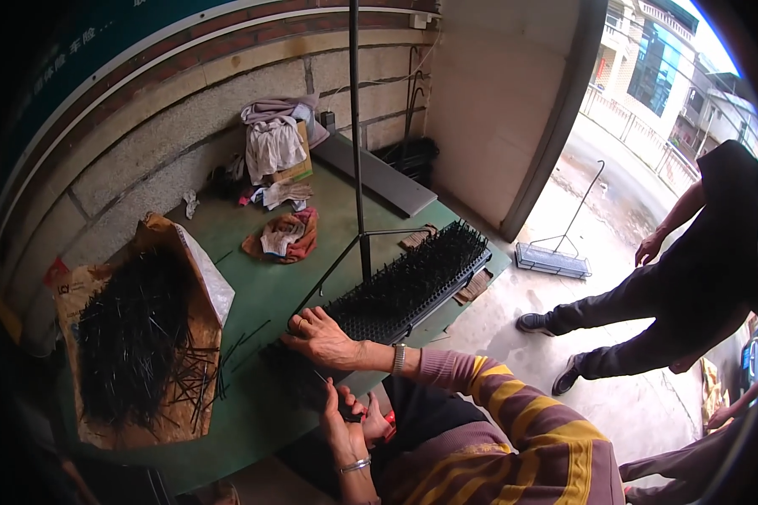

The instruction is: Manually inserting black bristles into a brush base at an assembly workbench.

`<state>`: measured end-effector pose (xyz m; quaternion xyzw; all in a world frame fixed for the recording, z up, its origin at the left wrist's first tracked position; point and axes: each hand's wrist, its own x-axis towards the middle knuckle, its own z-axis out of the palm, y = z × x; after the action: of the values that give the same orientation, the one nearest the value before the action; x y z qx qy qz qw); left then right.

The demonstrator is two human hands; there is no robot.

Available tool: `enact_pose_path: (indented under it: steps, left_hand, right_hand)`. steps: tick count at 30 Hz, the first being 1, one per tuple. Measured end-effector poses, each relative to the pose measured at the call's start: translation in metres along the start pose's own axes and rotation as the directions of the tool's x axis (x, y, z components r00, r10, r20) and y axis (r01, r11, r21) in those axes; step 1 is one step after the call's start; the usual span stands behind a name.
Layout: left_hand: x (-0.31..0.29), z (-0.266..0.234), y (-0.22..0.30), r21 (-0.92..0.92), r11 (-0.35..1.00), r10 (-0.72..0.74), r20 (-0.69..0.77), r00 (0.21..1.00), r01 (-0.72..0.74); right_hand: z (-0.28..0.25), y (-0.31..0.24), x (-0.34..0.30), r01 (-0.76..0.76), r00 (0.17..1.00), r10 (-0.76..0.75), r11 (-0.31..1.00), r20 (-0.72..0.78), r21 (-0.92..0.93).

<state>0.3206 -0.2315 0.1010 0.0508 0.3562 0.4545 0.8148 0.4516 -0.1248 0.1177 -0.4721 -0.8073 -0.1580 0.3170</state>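
My right hand (322, 338) reaches across to the near left end of a long black perforated tray (345, 316), its fingers bent and pressed together. Many short black pins (413, 268) stand upright along the rest of the tray. A dark pole (355, 126) rises from the tray on a forked frame. Just below, at the table's front edge, my left hand (343, 421) is curled, thumb raised, around something dark and small that I cannot make out. Something red (387, 426) shows beside it. What the right fingertips grip is hidden.
On the green table (261, 290) an opened paper sack (198, 337) holds a heap of thin black rods (135, 337). Cloths (285, 236), a box (299, 160) and a grey board (375, 177) lie farther back. A person (674, 261) stands right, near a long-handled rack (554, 259) on the floor.
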Motion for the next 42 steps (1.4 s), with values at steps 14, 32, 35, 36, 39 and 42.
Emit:
enact_pose_path:
  steps: [14, 32, 35, 36, 39, 42]
  left_hand:
    - [-0.011, 0.013, -0.001, 0.035, 0.999, 0.0, 0.053, 0.999, -0.002]
    - [-0.016, -0.001, -0.007, -0.037, 0.993, 0.107, -0.065, 0.992, -0.109]
    - [-0.017, -0.004, -0.008, -0.051, 0.993, 0.104, -0.066, 0.992, -0.107]
    - [-0.017, -0.004, -0.007, -0.064, 0.993, 0.097, -0.076, 0.992, -0.102]
    - [-0.016, -0.002, -0.006, -0.036, 0.993, 0.106, -0.071, 0.992, -0.109]
    - [-0.018, 0.002, -0.002, -0.017, 0.994, 0.103, -0.09, 0.991, -0.105]
  right_hand:
    - [-0.007, 0.008, 0.006, -0.077, 0.997, 0.076, 0.997, -0.024, -0.018]
    - [-0.006, 0.003, 0.008, -0.075, 0.994, 0.089, 0.98, -0.07, 0.186]
    - [-0.003, 0.002, 0.008, -0.099, 0.991, 0.113, 0.98, -0.072, 0.172]
    - [-0.002, 0.002, 0.008, -0.115, 0.989, 0.127, 0.981, -0.071, 0.157]
    - [0.002, 0.005, 0.008, -0.107, 0.993, 0.113, 0.987, -0.046, 0.119]
    - [0.005, 0.007, 0.01, -0.076, 0.994, 0.084, 0.992, -0.073, 0.103]
